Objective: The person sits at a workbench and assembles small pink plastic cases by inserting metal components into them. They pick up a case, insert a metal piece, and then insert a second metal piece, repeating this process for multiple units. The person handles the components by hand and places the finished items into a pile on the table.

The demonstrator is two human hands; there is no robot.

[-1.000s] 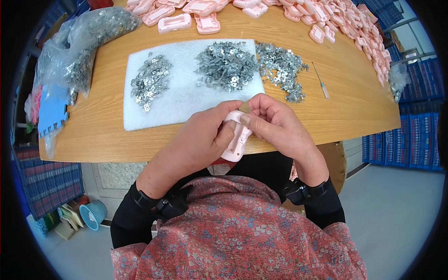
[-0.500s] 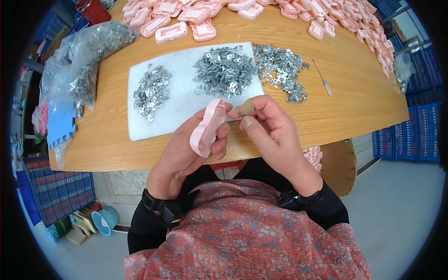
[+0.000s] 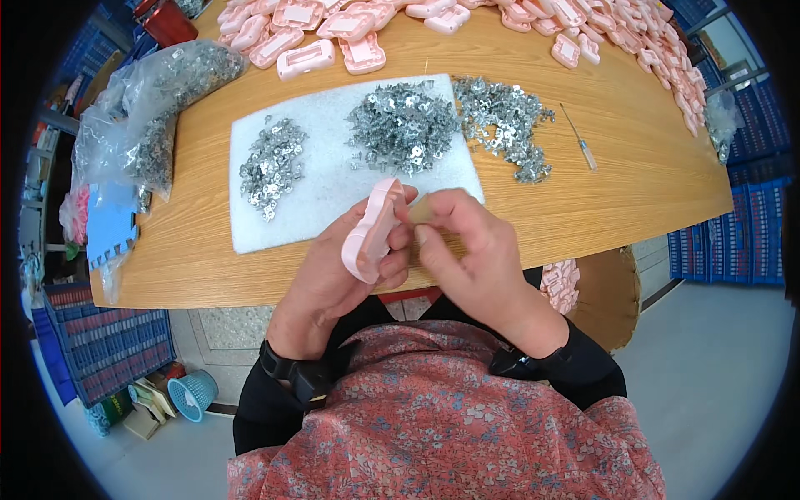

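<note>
A pink plastic shell (image 3: 367, 240), curved and hollow, stands on edge in my left hand (image 3: 312, 271), whose fingers are closed round it. Close against its right side is my right hand (image 3: 492, 271), thumb and forefinger pinched together. A tan covering (image 3: 422, 210) wraps the right forefinger's tip. Whatever lies between those fingertips, if anything, is hidden. Both hands are above the table's near edge, just in front of a white foam sheet (image 3: 321, 171). On the sheet lie a large heap of small metal pieces (image 3: 404, 125) and a smaller heap (image 3: 273, 167).
More metal pieces (image 3: 504, 125) lie right of the sheet, beside a thin screwdriver (image 3: 580, 142). Many pink shells (image 3: 358, 25) cover the table's far side. Clear bags of metal parts (image 3: 154, 117) and a blue foam mat (image 3: 111, 221) sit at the left.
My right hand has moved left, bringing its pinched fingertips up to the pink shell. My left hand still holds the shell in nearly the same place.
</note>
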